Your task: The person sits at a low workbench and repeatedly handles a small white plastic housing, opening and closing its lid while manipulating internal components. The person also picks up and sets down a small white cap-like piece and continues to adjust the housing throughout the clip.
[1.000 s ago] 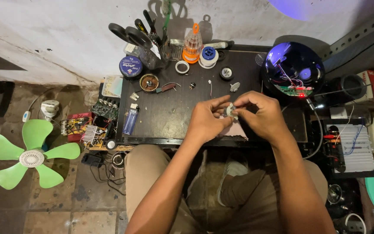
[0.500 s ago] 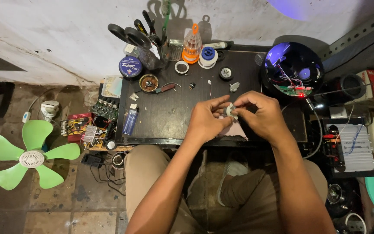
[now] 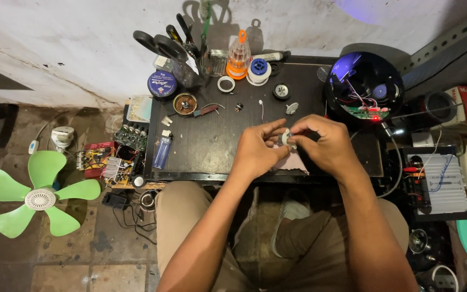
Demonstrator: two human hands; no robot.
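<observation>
1. Your left hand (image 3: 258, 148) and right hand (image 3: 322, 145) meet at frame centre, fingertips pinched together on a small pale round part (image 3: 286, 138).
2. The part sits between both hands, just above the pinkish cloth (image 3: 294, 162) on the dark table (image 3: 206, 146).
3. Both hands are equally near; its long axis can't be made out.

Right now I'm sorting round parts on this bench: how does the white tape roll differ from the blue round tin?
The white tape roll is an open ring with the dark tabletop showing through its hole; the blue round tin is closed by a solid lid. The roll is plainly smaller than the tin. The roll lies mid-table near the orange bottle; the tin sits at the table's back left corner. Both lie flat, away from both hands.
</observation>
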